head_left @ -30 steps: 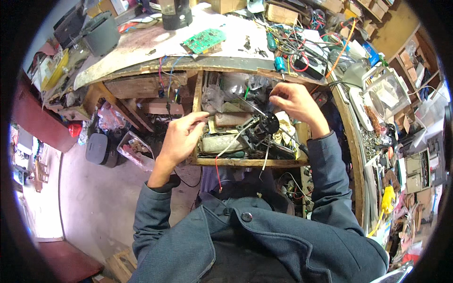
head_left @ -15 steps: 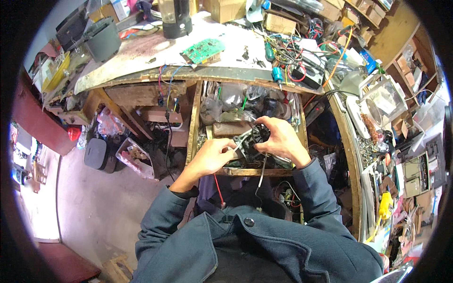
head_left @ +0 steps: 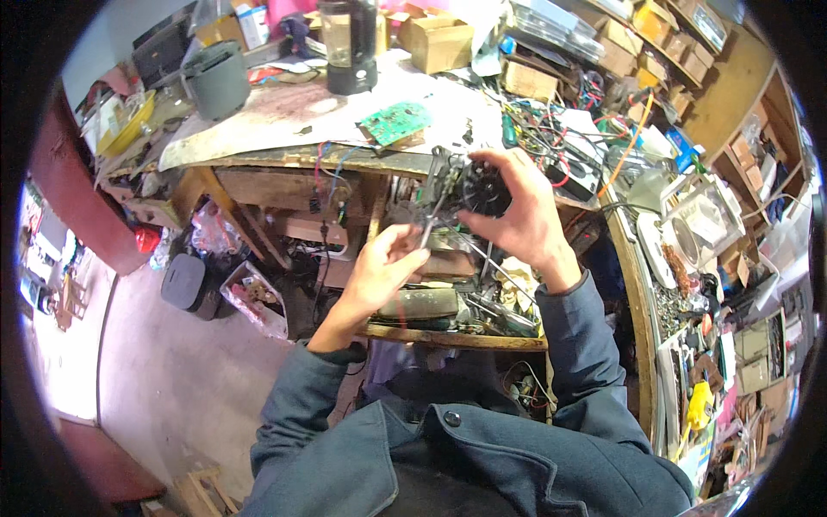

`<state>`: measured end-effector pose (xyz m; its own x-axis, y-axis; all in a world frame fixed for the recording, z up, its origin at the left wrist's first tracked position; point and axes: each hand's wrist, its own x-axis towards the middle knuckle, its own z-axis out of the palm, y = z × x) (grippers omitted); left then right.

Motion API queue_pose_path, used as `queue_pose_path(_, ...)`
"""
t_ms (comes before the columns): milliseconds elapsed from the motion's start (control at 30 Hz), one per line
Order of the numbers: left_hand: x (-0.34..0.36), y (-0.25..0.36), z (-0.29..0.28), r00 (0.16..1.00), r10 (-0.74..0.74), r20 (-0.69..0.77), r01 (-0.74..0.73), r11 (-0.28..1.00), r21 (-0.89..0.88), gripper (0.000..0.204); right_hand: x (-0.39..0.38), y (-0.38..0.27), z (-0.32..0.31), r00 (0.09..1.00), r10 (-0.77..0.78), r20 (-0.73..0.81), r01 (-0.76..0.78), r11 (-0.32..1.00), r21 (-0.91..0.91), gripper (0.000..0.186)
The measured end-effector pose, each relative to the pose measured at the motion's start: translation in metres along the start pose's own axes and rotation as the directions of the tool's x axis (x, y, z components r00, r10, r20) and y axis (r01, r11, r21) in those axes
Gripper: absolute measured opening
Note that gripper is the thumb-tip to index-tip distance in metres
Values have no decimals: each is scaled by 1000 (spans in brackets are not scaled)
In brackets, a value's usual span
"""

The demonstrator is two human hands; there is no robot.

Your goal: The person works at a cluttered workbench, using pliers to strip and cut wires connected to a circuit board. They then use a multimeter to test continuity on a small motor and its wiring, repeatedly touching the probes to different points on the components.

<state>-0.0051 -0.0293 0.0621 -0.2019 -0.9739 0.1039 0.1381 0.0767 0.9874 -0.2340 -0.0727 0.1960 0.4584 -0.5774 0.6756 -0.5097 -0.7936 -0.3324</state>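
My right hand [head_left: 525, 211] is closed round the side of a motor assembly, with a black round disc [head_left: 487, 188] and a greyish frame [head_left: 438, 177]. My left hand [head_left: 383, 267] pinches the lower left part of the assembly at a pale wire or thin bar, which is too blurred to tell. The assembly is held up over an open wooden drawer [head_left: 457, 343], packed with tools, bags, wires and oddments. Above it on the bench, a green circuit board [head_left: 396, 119] lies on white sheeting.
The cluttered bench carries a blender-like appliance [head_left: 349, 52], a grey container [head_left: 215, 82], cardboard boxes [head_left: 439, 43] and tangled leads [head_left: 568, 146]. A yellow tool [head_left: 699, 405] hangs among clutter at the right. A white box [head_left: 254, 302] and dark grey bin [head_left: 189, 284] are on the left floor.
Both hands have closed in on the assembly and lifted it from low in the drawer up toward the bench edge, turning it so the disc faces more toward the right.
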Motion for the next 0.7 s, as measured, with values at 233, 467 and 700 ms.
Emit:
queue_pose_path(233, 66, -10, 11, 987, 32, -160, -87, 932, -352, 57, 26, 35, 40, 990, 17, -140, -15, 1000, 17, 67)
queue_pose_path(467, 93, -20, 18, 983, 60, -171, -111, 945, -308, 28, 36, 54, 51, 988, 63, -138, -45, 991, 126, 71)
queue_pose_path(700, 117, -26, 12, 960, 71, -269, -130, 970, -206, 20, 29, 48, 35, 998, 18, -52, -11, 992, 126, 74)
